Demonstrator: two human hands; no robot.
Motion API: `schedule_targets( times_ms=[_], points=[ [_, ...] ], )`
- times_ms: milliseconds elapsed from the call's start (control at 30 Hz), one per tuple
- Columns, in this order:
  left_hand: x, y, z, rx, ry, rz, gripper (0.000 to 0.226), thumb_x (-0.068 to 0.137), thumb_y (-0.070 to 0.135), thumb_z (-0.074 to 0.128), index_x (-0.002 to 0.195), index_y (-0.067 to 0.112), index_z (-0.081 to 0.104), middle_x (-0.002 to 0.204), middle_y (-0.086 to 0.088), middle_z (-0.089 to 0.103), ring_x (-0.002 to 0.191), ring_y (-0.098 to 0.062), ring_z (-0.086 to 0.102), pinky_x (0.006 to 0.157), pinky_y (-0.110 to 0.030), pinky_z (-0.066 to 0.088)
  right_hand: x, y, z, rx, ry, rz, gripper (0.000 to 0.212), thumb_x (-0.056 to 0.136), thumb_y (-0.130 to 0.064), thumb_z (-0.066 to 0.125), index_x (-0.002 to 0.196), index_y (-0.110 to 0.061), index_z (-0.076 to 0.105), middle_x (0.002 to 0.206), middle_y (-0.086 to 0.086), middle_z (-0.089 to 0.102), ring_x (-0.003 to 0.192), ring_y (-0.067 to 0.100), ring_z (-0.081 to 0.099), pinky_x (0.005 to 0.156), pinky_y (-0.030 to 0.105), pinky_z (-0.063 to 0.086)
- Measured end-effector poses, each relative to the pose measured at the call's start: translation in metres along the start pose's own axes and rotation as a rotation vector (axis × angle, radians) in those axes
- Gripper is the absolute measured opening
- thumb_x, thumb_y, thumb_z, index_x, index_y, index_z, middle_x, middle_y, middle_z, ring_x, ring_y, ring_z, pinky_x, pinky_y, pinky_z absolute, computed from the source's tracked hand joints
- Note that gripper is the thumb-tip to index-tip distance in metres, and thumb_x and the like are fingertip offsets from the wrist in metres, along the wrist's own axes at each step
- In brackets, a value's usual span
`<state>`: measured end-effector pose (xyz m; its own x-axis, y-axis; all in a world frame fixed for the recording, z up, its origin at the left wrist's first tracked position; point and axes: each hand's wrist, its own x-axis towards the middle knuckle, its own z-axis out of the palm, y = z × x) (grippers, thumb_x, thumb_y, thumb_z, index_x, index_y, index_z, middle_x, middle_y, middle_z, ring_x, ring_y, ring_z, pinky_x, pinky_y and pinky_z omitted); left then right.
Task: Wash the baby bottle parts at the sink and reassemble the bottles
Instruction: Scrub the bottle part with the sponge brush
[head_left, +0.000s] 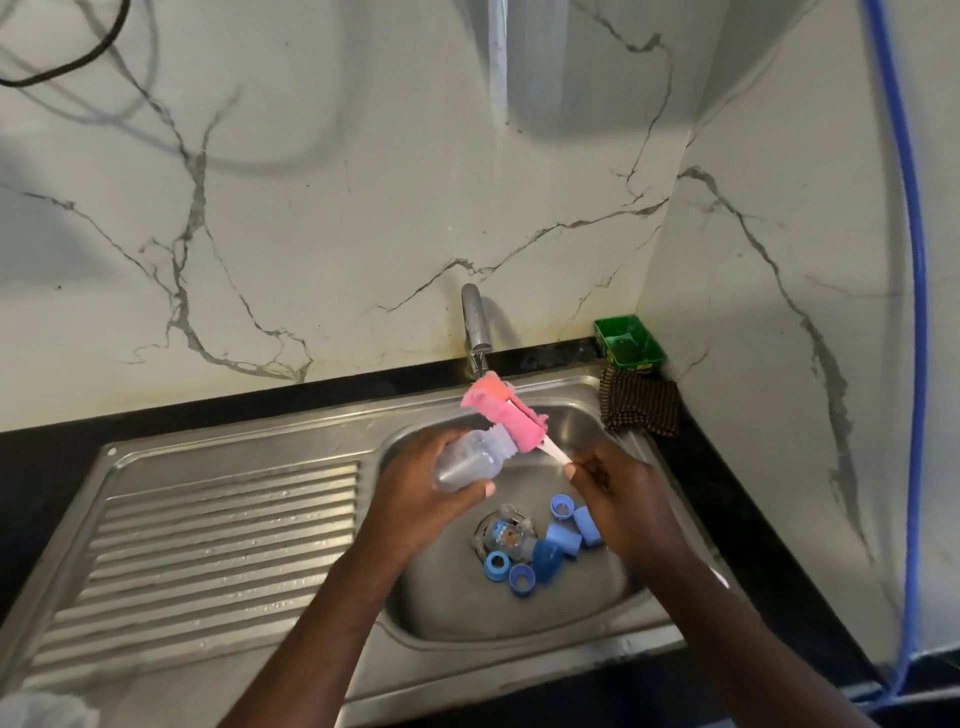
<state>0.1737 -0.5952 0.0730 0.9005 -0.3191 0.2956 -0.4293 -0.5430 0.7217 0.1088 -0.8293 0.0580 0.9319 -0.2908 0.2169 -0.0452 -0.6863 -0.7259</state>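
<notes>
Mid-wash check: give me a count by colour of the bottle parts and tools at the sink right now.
Clear bottles: 2
Blue caps and rings: 6
Pink brush: 1
Total: 9

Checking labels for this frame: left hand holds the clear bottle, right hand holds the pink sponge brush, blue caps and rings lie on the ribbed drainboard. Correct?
One error. The head view shows the blue caps and rings lying in the sink basin, not on the drainboard. The rest holds: left hand holds the clear bottle, right hand the pink sponge brush.
</notes>
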Motion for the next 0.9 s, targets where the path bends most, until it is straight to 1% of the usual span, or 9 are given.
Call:
schedule_targets(
  times_ms=[67,167,267,367,433,500,667,800,900],
  points=[
    [-0.002,-0.006,-0.002,0.005,0.014,-0.01,0.062,0.066,0.032,0.092,0.113,0.046,0.055,0.106,0.039,0.057,0.101,0.013,0.053,0.083,-0.006,0.038,0.003,0.001,-0.003,-0.007,-0.025,0.04,0.012,0.088,-0.023,0.07,0.097,-0.023,0.062,0.073,-0.01,0.068,0.071,0.015,0.066,0.066,0.04,0.053],
    [-0.001,-0.016,-0.003,0.147,0.052,-0.037,0.063,0.068,0.04,0.09,0.12,0.03,0.057,0.112,0.015,0.062,0.1,-0.006,0.057,0.082,-0.022,0.043,0.0,-0.002,-0.009,-0.057,0.014,0.044,0.016,0.088,-0.022,0.068,0.095,-0.028,0.054,0.074,-0.007,0.067,0.072,0.023,0.066,0.064,0.042,0.053],
    [-0.001,-0.018,0.0,0.332,0.106,-0.029,0.066,0.067,0.034,0.09,0.124,0.024,0.057,0.112,0.001,0.065,0.097,-0.02,0.06,0.079,-0.031,0.048,-0.008,-0.017,-0.008,-0.1,0.033,-0.01,0.013,0.088,-0.016,0.068,0.095,-0.024,0.061,0.074,-0.004,0.068,0.071,0.027,0.066,0.059,0.036,0.05],
    [-0.002,-0.008,0.011,0.491,0.174,0.089,0.066,0.057,0.02,0.096,0.114,0.012,0.063,0.102,-0.009,0.069,0.088,-0.027,0.065,0.075,-0.036,0.054,-0.009,-0.033,0.002,-0.162,-0.036,-0.07,0.008,0.09,-0.016,0.067,0.097,-0.017,0.063,0.082,0.002,0.07,0.074,0.026,0.066,0.058,0.029,0.041],
    [-0.003,-0.002,0.017,0.557,0.232,0.17,0.057,0.053,0.014,0.097,0.102,0.008,0.069,0.09,-0.01,0.071,0.077,-0.023,0.066,0.069,-0.031,0.054,-0.004,-0.04,0.009,-0.187,-0.059,-0.074,0.007,0.092,-0.017,0.065,0.098,-0.017,0.063,0.086,0.002,0.069,0.078,0.025,0.065,0.061,0.029,0.04],
    [-0.005,-0.002,0.02,0.602,0.241,0.167,0.052,0.054,0.011,0.097,0.098,0.006,0.07,0.086,-0.01,0.07,0.074,-0.022,0.066,0.067,-0.03,0.054,-0.001,-0.041,0.013,-0.185,-0.081,-0.062,0.004,0.093,-0.019,0.062,0.096,-0.018,0.061,0.085,0.001,0.069,0.077,0.024,0.064,0.062,0.034,0.048],
    [0.003,-0.015,0.011,0.642,0.233,-0.005,0.052,0.065,0.011,0.092,0.11,0.006,0.065,0.098,-0.014,0.068,0.083,-0.028,0.064,0.068,-0.038,0.057,-0.014,-0.035,0.012,-0.182,-0.169,-0.027,0.005,0.096,-0.02,0.059,0.092,-0.019,0.058,0.076,-0.002,0.066,0.068,0.017,0.061,0.06,0.034,0.048],
    [0.003,0.0,0.022,0.695,0.11,0.009,0.059,0.064,0.019,0.093,0.114,0.008,0.063,0.102,-0.013,0.069,0.086,-0.028,0.065,0.073,-0.041,0.058,0.001,-0.042,0.018,-0.157,-0.127,-0.016,0.011,0.097,-0.02,0.058,0.089,-0.026,0.053,0.078,-0.004,0.066,0.067,0.013,0.061,0.054,0.028,0.044],
    [0.01,-0.008,0.009,0.675,0.149,-0.018,0.057,0.065,0.017,0.093,0.113,0.007,0.065,0.102,-0.014,0.068,0.087,-0.028,0.064,0.073,-0.037,0.057,-0.005,-0.04,0.018,-0.157,-0.163,-0.004,0.012,0.098,-0.022,0.057,0.088,-0.026,0.051,0.076,-0.005,0.065,0.066,0.012,0.06,0.057,0.029,0.046]
  ],
)
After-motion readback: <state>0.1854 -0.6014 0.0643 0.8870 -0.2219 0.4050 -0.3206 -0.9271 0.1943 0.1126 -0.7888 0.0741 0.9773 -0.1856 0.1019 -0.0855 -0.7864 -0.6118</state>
